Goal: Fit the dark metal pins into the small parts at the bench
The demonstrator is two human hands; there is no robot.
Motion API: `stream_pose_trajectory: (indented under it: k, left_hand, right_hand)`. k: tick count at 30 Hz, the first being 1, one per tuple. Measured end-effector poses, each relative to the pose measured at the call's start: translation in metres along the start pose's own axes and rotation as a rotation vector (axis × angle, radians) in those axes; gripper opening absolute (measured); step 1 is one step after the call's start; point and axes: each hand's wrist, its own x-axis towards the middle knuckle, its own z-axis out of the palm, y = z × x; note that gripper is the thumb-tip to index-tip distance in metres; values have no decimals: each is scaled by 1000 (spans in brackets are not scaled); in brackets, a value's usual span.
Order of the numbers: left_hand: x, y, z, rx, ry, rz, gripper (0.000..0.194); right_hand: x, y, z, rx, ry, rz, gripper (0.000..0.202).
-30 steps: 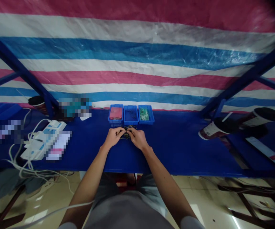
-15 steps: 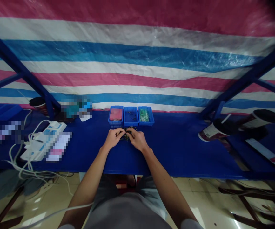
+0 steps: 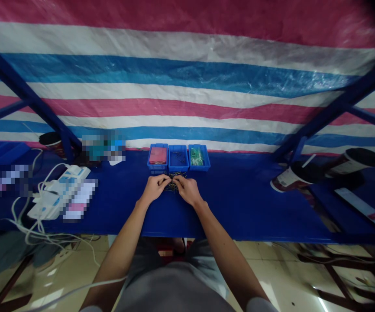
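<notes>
My left hand point(image 3: 155, 188) and my right hand point(image 3: 188, 189) meet over a small pile of thin dark and brassy pin-like pieces point(image 3: 173, 187) on the blue tabletop point(image 3: 239, 199). Thumb and fingers of each hand are pinched together, and the fingertips nearly touch. Whatever lies between them is too small to make out. Just beyond the pile stand three blue bins. Pink cards point(image 3: 158, 155) fill the left bin point(image 3: 157, 167). A few thin dark pieces lie in the middle bin point(image 3: 179, 167). Green items in clear plastic point(image 3: 197, 156) are in the right bin point(image 3: 200, 167).
On the left are a white power strip point(image 3: 57, 195) with tangled cables and a blue tray point(image 3: 4, 152). Lidded cups point(image 3: 293, 177) and a flat pale device point(image 3: 364, 209) sit at the right. A striped tarp point(image 3: 187, 78) hangs behind the table between blue frame bars.
Both hands stay pinched over the pile with hardly any movement. The right fingers have shifted slightly, so a little more of the pile shows between the hands.
</notes>
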Motion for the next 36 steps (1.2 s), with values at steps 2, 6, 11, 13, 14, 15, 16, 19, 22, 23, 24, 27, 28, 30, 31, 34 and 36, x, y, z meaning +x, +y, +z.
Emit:
stream_pose_trajectory:
  k: [2,6,11,13,14,15,16,19,22,23,24,27,28,30,31,34,36]
  left_hand:
    - [0,0,0,-1,4,5,32]
    - [0,0,1,-3,16,5,33]
    - [0,-1,0,0,14,1,32]
    - [0,-1,0,3,12,-1,32]
    - [0,-1,0,4,13,-3,33]
    - [0,-1,0,3,12,-4,33]
    - [0,-1,0,3,12,-4,33]
    - [0,0,0,5,11,-3,34]
    - [0,0,0,2,13,-2,34]
    - [0,0,0,-2,12,-1,34]
    - [0,0,0,-4,12,0,34]
    - [0,-1,1,-7,17,-3,35]
    - [0,-1,1,-6,19,-4,34]
    - [0,-2,1,-4,19,-7,34]
    - [0,-2,1,-4,17,-7,33]
    - [0,-2,1,-3,15,-6,33]
    - [0,-1,1,-4,18,-7,34]
  right_hand:
    - [0,0,0,-13,-9,2,27]
    - [0,-2,-1,0,-4,15,28]
    - [0,-3,-2,10,2,32,26]
    - [0,-2,-2,3,-3,29,23]
    - [0,-2,-1,2,-2,28,23]
    - [0,-1,-1,1,-1,28,23]
    - [0,0,-1,3,1,28,23]
    - [0,1,0,16,5,19,23]
    - [0,1,0,5,-2,12,25]
    - [0,1,-1,-5,-6,15,26]
    - [0,0,-1,-12,-8,21,27]
    - [1,-1,-3,9,-1,38,27]
    - [1,-1,-3,23,4,41,26]
    - [0,-1,-2,34,10,41,27]
    - [0,-1,-2,29,10,38,26]
    - [0,0,-1,11,2,28,23]
    - [0,0,-1,7,-7,28,23]
